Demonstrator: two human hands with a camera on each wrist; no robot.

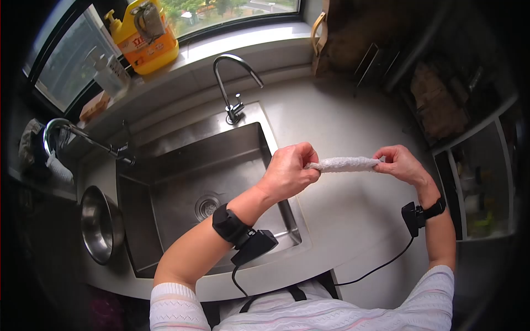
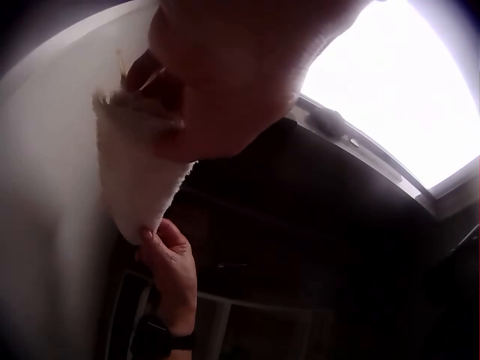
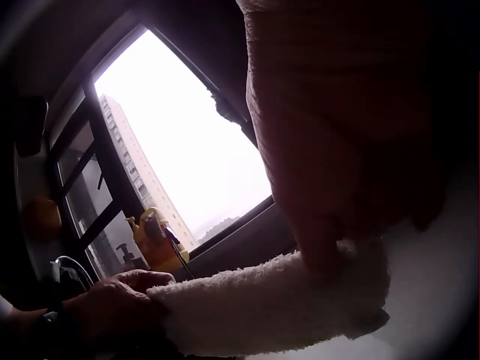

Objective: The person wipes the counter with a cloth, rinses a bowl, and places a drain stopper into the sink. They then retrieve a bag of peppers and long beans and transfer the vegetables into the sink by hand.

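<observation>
A white fluffy cloth [image 1: 348, 164] is stretched level between both hands, above the counter to the right of the sink. My left hand [image 1: 291, 170] pinches its left end between thumb and fingers. At the other end my right hand [image 1: 402, 164] pinches the cloth's edge. In the left wrist view the cloth [image 2: 139, 169] hangs as a broad flap between the hands, its surface fuzzy. From the right wrist the cloth [image 3: 270, 307] looks thick and folded, with the right fingers over its near end in deep shade.
A steel sink [image 1: 182, 165] lies left of the hands, with a curved faucet [image 1: 234, 83] behind it and another faucet [image 1: 88, 135] at its left. A metal bowl [image 1: 99, 223] leans at the sink's left. A yellow jug [image 1: 146, 47] stands on the sill. Open shelves [image 1: 475, 132] are at right.
</observation>
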